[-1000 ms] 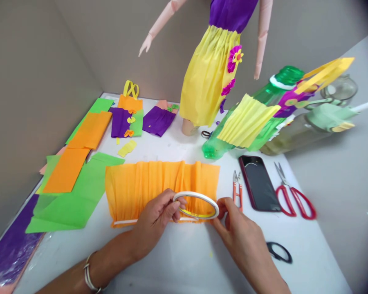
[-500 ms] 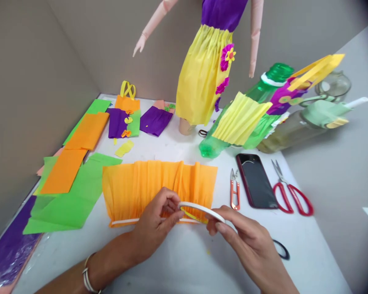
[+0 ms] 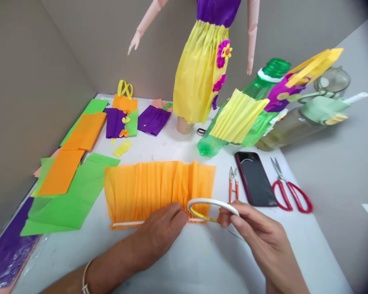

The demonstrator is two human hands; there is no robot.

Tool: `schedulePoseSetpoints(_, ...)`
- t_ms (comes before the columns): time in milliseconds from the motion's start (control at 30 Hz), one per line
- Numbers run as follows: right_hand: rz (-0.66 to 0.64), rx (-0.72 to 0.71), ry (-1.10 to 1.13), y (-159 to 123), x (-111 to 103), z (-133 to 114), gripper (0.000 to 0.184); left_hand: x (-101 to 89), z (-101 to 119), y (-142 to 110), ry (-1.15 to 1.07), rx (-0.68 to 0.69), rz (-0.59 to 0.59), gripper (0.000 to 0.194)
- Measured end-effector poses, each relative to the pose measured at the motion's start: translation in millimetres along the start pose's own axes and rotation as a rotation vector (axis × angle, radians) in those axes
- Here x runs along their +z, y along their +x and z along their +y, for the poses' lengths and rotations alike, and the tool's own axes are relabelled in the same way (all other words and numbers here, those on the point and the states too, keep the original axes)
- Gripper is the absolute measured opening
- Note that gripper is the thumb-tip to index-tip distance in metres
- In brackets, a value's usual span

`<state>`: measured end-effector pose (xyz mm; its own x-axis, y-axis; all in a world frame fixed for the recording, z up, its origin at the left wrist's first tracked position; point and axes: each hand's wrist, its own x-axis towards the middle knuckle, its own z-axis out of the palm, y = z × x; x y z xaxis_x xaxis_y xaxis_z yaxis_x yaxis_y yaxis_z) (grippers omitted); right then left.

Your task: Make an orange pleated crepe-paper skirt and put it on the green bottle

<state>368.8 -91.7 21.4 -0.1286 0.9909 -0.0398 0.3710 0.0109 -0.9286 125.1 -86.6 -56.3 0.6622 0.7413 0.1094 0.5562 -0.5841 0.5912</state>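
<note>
My right hand (image 3: 254,228) pinches a narrow roll of double-sided tape (image 3: 213,201), white outside with a yellow inner ring, and holds it tilted above the table. My left hand (image 3: 162,230) rests at the lower edge of a gathered sheet of orange crepe paper (image 3: 159,181). Its fingers are curled together and their tips are hidden, so what they grip cannot be made out. A white strip of tape (image 3: 127,223) runs along that gathered edge, partly covered by the left hand.
Thread snips (image 3: 234,185), a phone (image 3: 255,179) and red-handled scissors (image 3: 291,192) lie on the right. Green paper (image 3: 70,200) and folded orange paper (image 3: 61,171) lie left. Behind stand a doll in a yellow skirt (image 3: 196,77) and a green bottle (image 3: 208,146) leaning over.
My left hand has left the tape roll and come down onto the orange crepe paper's lower edge, its fingers curling in. The roll has moved slightly right in my right hand.
</note>
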Motion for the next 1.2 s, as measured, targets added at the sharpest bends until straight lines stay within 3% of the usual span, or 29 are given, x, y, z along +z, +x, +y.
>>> schedulePoseSetpoints(133,0.028,0.013,-0.028,-0.8,-3.5,2.2,0.016,-10.2,5.2,3.5,0.072,0.103,0.068,0.017)
schedulePoseSetpoints(233,0.024,0.012,-0.031,-1.2,-5.0,5.1,0.015,-28.3,2.8,-0.7,0.011,0.039,0.193,0.012)
schedulePoseSetpoints(333,0.01,0.015,-0.031,-1.8,-5.3,6.7,0.015,-55.7,-9.7,-21.8,0.028,-0.248,0.312,0.009)
schedulePoseSetpoints(433,0.012,0.036,-0.031,-2.2,-4.8,8.4,0.017,-81.1,-24.5,-55.8,0.038,-0.696,0.39,0.032)
schedulePoseSetpoints(533,-0.001,0.053,-0.028,-1.5,-2.8,11.3,0.018,-88.6,-32.1,-83.4,-0.106,-0.916,0.358,0.05)
schedulePoseSetpoints(700,-0.01,0.034,-0.008,2.1,2.6,11.2,0.017,-67.0,-36.6,-85.5,-0.384,-0.915,0.474,0.055)
schedulePoseSetpoints(833,0.01,0.03,-0.003,2.9,4.2,8.5,0.019,-67.2,-40.5,-83.1,-0.254,-0.941,0.579,0.065)
schedulePoseSetpoints(900,0.023,0.042,0.003,2.4,4.1,9.0,0.019,-72.8,-42.0,-89.3,-0.16,-0.974,0.554,0.067)
schedulePoseSetpoints(1033,-0.004,0.044,0.024,3.0,5.2,11.0,0.02,-69.9,-41.9,-98.1,-0.135,-0.958,0.376,0.075)
schedulePoseSetpoints(1200,-0.07,0.045,0.027,5.2,8.2,9.2,0.021,-56.5,-36.8,-82.3,-0.218,-0.925,0.455,0.069)
